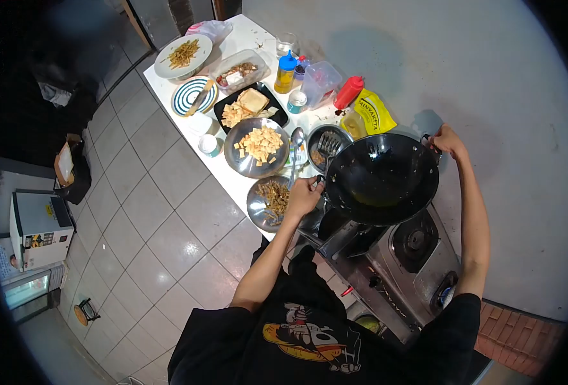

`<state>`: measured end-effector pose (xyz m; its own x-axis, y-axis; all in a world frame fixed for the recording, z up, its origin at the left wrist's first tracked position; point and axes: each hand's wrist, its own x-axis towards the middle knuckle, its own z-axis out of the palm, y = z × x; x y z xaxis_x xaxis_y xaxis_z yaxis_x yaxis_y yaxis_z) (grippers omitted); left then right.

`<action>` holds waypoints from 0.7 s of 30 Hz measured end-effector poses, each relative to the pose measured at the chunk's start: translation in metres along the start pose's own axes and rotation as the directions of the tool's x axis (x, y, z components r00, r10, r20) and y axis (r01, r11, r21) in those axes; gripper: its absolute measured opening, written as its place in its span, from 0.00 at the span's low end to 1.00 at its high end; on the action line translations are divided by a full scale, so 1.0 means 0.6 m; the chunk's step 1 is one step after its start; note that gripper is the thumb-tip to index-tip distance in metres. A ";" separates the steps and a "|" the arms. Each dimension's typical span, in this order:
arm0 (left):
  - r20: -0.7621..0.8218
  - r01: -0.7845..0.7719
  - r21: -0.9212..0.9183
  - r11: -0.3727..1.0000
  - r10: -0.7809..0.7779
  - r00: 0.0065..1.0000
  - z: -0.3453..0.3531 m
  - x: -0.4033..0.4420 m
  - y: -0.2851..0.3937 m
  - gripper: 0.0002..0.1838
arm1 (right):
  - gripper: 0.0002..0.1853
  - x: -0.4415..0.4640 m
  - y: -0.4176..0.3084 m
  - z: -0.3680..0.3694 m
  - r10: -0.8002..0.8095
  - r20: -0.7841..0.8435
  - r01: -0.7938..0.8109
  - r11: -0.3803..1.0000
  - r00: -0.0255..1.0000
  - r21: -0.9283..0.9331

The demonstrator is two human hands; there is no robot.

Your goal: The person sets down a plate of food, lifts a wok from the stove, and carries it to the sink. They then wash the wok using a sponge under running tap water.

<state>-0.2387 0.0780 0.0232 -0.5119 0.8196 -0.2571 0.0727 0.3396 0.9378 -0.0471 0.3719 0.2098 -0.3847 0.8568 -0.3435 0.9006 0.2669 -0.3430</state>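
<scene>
The left hand (pixel 304 196) and the right hand (pixel 449 141) each had fingers curled around a small handle, on opposite sides of the wok (pixel 381 170). The wok was between them, over the far end of the stove (pixel 387 269), its hollow facing up with a yellowish sheen inside; whether its base touched the stove could not be seen. Just beyond it, a turner (pixel 328 144) leaned in a bowl (pixel 316 160), near a yellow bag (pixel 375 114) and a red bottle (pixel 349 93). Close to the left hand were brown strips (pixel 274 197) on a metal plate (pixel 254 206), and a spoon (pixel 297 136). Farther along the table (pixel 241 32) came pale cubes (pixel 259 144) on another metal plate (pixel 233 151), then bread (pixel 254 99) in a black tray, a striped plate (pixel 182 96), and an oil bottle (pixel 285 74). Tiled floor (pixel 155 154) spread out to the left.
</scene>
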 end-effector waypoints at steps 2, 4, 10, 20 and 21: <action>0.006 -0.019 0.004 1.000 0.019 1.000 -0.001 0.007 -0.003 0.15 | 0.08 0.010 -0.003 -0.002 -0.001 0.008 0.002 0.999 1.000 -0.033; 0.029 -0.030 -0.015 0.999 0.031 0.999 -0.007 0.012 0.004 0.14 | 0.10 0.023 -0.003 -0.003 -0.009 0.000 0.009 0.999 1.000 -0.049; 0.113 -0.031 -0.062 0.998 0.038 0.993 -0.013 0.045 -0.006 0.13 | 0.10 0.044 -0.021 -0.003 -0.004 -0.039 -0.002 0.989 0.999 -0.151; 0.165 -0.015 -0.162 0.987 0.042 0.985 -0.014 0.098 -0.050 0.11 | 0.07 0.132 -0.039 0.001 0.021 0.049 -0.009 0.970 0.999 -0.243; 0.161 -0.014 -0.163 0.986 0.041 0.986 -0.016 0.101 -0.048 0.11 | 0.07 0.139 -0.044 0.002 0.017 0.062 -0.001 0.967 0.998 -0.253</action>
<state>-0.2801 0.1134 -0.0171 -0.3638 0.8965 -0.2530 -0.0608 0.2482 0.9668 -0.1031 0.4358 0.1894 -0.3808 0.8321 -0.4033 0.9229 0.3689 -0.1103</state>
